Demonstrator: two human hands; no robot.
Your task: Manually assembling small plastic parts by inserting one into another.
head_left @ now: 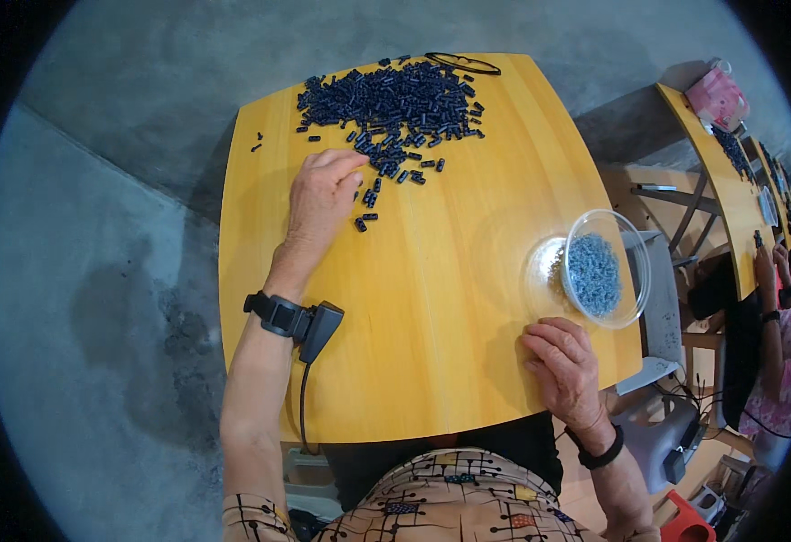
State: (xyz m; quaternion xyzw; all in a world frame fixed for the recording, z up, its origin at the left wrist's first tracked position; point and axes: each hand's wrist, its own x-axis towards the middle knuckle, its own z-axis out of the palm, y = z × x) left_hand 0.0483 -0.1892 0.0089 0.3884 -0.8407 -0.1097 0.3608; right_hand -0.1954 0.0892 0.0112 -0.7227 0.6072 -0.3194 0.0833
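A large heap of small dark-blue plastic cylinders (395,98) covers the far part of the yellow table (431,298), and loose ones trail toward me. My left hand (321,194) is at the left side of that trail, its fingers bent together and its thumb close to the index finger. Whatever may be between those fingertips is hidden. Near the right edge, my right hand (562,366) hovers over or rests on the table with curled fingers; I cannot make out what they pinch. Just beyond it, a clear round plastic tub (635,303) holds many small pale-blue pieces (594,274).
A clear shallow dish or lid (544,271) with tiny brownish bits lies beside the tub. Black-framed glasses (463,63) sit at the far edge. A cable (303,411) hangs from my left wrist device (300,321). At right, another person works at a second table (725,190).
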